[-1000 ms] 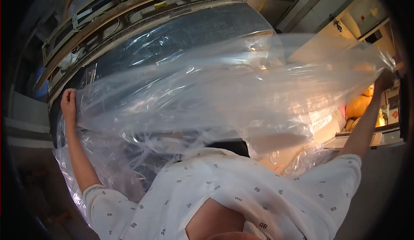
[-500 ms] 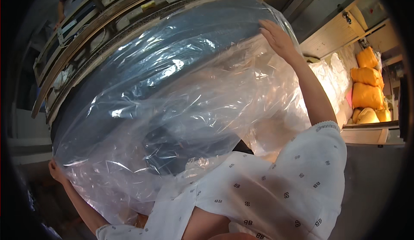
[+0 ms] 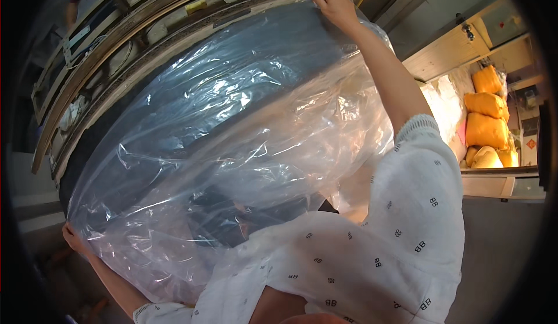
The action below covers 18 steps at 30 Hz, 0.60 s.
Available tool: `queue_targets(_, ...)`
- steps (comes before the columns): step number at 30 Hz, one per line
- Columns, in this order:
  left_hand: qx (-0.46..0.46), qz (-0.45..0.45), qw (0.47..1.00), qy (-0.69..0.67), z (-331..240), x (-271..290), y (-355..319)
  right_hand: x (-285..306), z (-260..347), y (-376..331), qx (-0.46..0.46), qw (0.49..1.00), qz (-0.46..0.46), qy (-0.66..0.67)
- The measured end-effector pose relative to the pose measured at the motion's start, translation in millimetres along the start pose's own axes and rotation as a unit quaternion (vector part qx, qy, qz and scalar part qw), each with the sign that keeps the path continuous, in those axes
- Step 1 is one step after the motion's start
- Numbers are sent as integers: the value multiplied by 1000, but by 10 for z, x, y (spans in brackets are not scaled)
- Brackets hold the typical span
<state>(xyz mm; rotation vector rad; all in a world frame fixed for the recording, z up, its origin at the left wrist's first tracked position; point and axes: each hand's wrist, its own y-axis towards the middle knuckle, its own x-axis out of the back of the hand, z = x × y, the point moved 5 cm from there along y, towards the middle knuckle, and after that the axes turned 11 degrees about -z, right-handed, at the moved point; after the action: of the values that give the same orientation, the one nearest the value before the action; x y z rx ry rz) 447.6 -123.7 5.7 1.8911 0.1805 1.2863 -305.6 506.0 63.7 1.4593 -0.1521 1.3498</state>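
A wide sheet of clear plastic [image 3: 232,132] is lying across a dark table [image 3: 87,149] and is spilling over its near side, against the front of a person in a white, small-patterned shirt [image 3: 401,219]. The person's arms are spreading wide apart. The left hand [image 3: 72,237] is closing its bent fingers on the sheet's edge at the lower left, probably anchoring that corner. The right hand [image 3: 336,7] is resting at the far edge of the table, upper right, its fingers curling downward; whether it is gripping any plastic, I cannot tell. With the hands standing at opposite ends, the film is apparently being held out broad and fairly flat between them.

The plastic is looking thin, slippery and crinkled. Sharp white glints are running along its creases, and it is turning cloudy pink where layers are gathering nearer the body. The table's covering is showing dark and matt beside it, with a curving outline that the lens is probably exaggerating.

Beyond the far edge, a slatted wooden frame [image 3: 104,47] is running diagonally, with a small yellow block [image 3: 196,6] lying near it. To the right, plump orange bundles [image 3: 487,131] are sitting in a stack under warm light.
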Motion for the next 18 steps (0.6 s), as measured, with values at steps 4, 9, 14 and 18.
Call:
queue_targets(4,74,-16,994,-83,232,339,-76,-353,97,65,2,999,-40,-25)
queue_targets(9,190,-38,975,-106,144,1313,-220,-426,252,-16,123,961,88,231)
queue_targets(14,297,-54,927,-222,69,1814,-617,-484,416,20,64,981,40,176)
queue_targets(18,417,-63,843,-334,200,2130,-1165,-509,506,-86,71,968,70,230)
